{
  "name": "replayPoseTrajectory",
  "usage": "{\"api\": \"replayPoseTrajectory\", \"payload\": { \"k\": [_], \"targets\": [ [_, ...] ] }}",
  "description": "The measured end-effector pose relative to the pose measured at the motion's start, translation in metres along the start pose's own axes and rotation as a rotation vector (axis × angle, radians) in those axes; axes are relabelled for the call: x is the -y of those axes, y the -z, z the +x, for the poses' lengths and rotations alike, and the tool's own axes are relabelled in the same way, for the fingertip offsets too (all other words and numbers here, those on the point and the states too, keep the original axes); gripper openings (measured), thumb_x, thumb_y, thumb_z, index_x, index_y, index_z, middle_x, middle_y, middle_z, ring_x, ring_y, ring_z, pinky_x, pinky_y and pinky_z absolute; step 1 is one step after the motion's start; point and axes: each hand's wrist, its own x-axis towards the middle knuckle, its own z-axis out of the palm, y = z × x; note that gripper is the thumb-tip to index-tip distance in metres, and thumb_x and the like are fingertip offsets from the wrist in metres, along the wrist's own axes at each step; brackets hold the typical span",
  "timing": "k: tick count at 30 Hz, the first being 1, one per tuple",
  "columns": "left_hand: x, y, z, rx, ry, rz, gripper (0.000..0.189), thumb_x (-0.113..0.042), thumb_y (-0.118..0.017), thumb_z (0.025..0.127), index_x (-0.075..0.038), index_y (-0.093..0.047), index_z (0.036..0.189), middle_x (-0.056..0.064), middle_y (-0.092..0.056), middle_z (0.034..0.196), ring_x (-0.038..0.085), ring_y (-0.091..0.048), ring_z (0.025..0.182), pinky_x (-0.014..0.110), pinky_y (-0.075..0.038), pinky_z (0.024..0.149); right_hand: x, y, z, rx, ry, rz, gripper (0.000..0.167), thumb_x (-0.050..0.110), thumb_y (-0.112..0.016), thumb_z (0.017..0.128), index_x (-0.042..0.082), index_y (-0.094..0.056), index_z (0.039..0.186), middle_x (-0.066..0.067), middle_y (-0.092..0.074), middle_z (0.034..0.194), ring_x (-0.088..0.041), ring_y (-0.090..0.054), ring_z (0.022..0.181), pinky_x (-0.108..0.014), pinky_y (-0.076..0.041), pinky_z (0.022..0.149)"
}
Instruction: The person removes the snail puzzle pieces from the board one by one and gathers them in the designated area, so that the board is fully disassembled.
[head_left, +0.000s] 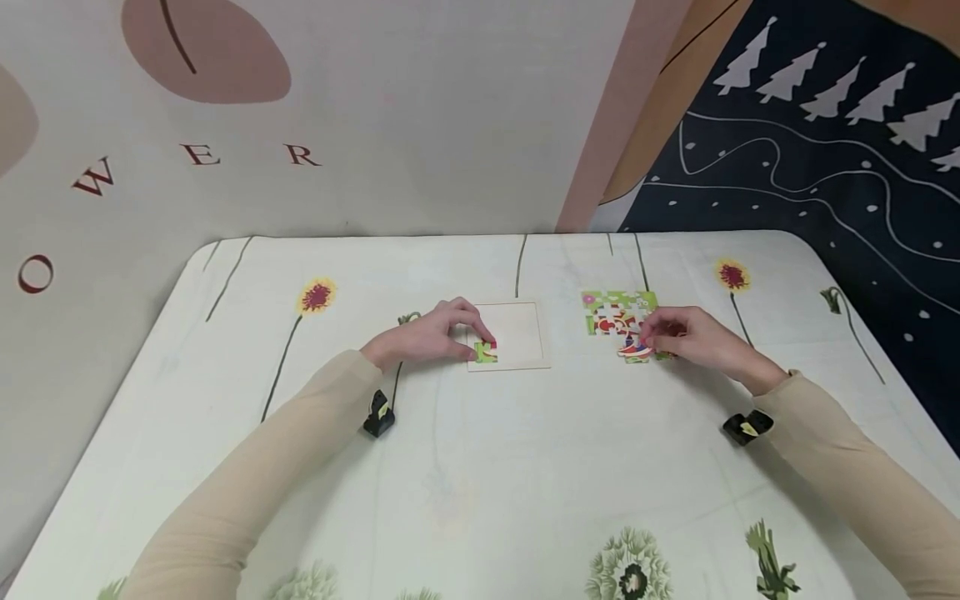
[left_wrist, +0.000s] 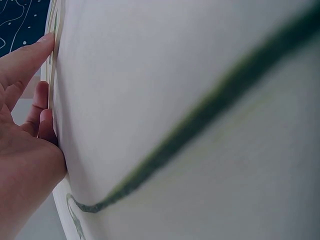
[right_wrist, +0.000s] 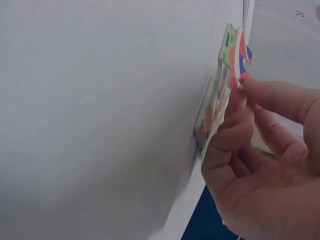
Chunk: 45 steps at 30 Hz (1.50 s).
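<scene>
A shallow puzzle board [head_left: 525, 333] with a thin raised border lies flat on the table. One green puzzle piece [head_left: 487, 357] sits in its lower left corner. My left hand [head_left: 438, 332] rests at the board's left side, thumb and index fingertips touching that piece. In the left wrist view, the left hand [left_wrist: 25, 115] has its index finger straight against the board's edge. My right hand [head_left: 686, 333] is over a cluster of colourful joined pieces [head_left: 600, 298]. Between thumb and index finger it pinches a puzzle piece [right_wrist: 232, 52], tilted up from the others in the right wrist view.
The table [head_left: 480, 467] wears a white cloth printed with flowers. Its far edge meets a pale wall hanging [head_left: 450, 125], and a dark cloth with white trees [head_left: 825, 167] hangs on the right.
</scene>
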Motion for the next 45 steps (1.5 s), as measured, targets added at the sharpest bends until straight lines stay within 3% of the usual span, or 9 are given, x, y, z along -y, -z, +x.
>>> {"api": "replayPoseTrajectory", "payload": {
  "k": [29,37,45],
  "targets": [
    [0.0,0.0,0.0,0.007,0.004,0.004,0.029,-0.005,-0.072,0.082,-0.013,-0.072,0.11,0.008,-0.046,0.124,0.029,-0.031,0.121,0.048,-0.024,0.103,0.004,-0.003,0.003,-0.011,-0.007,-0.085,0.012,0.008,-0.065,0.092,0.0,-0.067,0.1,-0.011,-0.057,0.096,-0.024,-0.043,0.081,-0.032,-0.036,0.065],
    [-0.001,-0.001,0.0,-0.003,0.0,0.012,0.028,-0.006,-0.073,0.082,-0.013,-0.072,0.11,0.008,-0.046,0.124,0.029,-0.031,0.121,0.048,-0.023,0.102,0.006,0.002,0.001,-0.045,-0.01,-0.073,0.016,0.009,-0.063,0.093,-0.001,-0.066,0.104,-0.012,-0.055,0.095,-0.024,-0.045,0.077,-0.031,-0.037,0.062],
    [-0.01,-0.002,-0.005,-0.025,0.004,0.064,0.03,-0.004,-0.072,0.083,-0.014,-0.071,0.111,0.01,-0.046,0.124,0.03,-0.032,0.119,0.049,-0.027,0.1,0.017,-0.004,0.006,-0.058,-0.003,-0.014,0.019,0.014,-0.064,0.094,0.0,-0.067,0.106,-0.014,-0.059,0.105,-0.021,-0.046,0.071,-0.03,-0.038,0.057]
  ]
}}
